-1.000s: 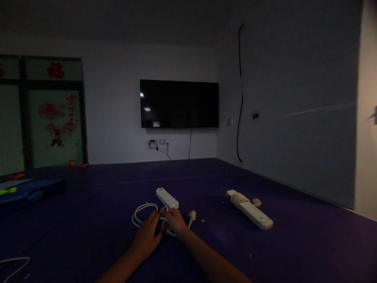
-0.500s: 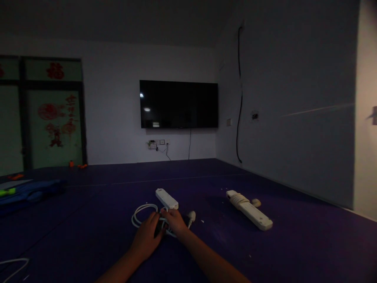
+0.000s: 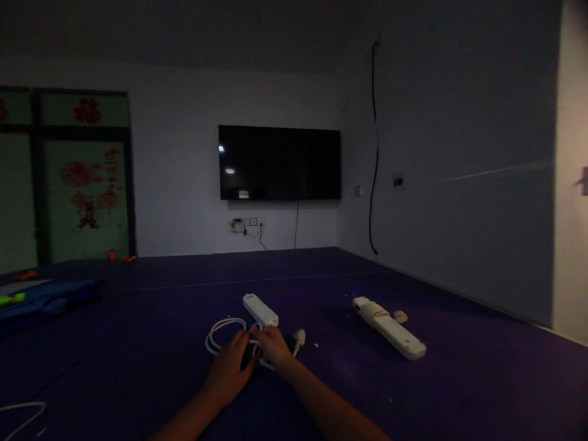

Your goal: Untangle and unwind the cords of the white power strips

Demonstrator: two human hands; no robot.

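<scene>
A white power strip (image 3: 260,309) lies on the purple surface just beyond my hands. Its white cord (image 3: 215,335) loops out to the left and runs between my fingers. My left hand (image 3: 232,361) is closed on the cord from the left side. From the right, my right hand (image 3: 273,346) pinches the same cord close to the strip's near end; the fingertips are partly hidden. The plug (image 3: 299,338) sits just right of my right hand.
A second power strip (image 3: 390,327), its cord wrapped round one end, lies to the right. Folded blue cloth (image 3: 55,298) is at far left. Another white cable (image 3: 25,407) shows at lower left. A television (image 3: 279,163) hangs on the back wall.
</scene>
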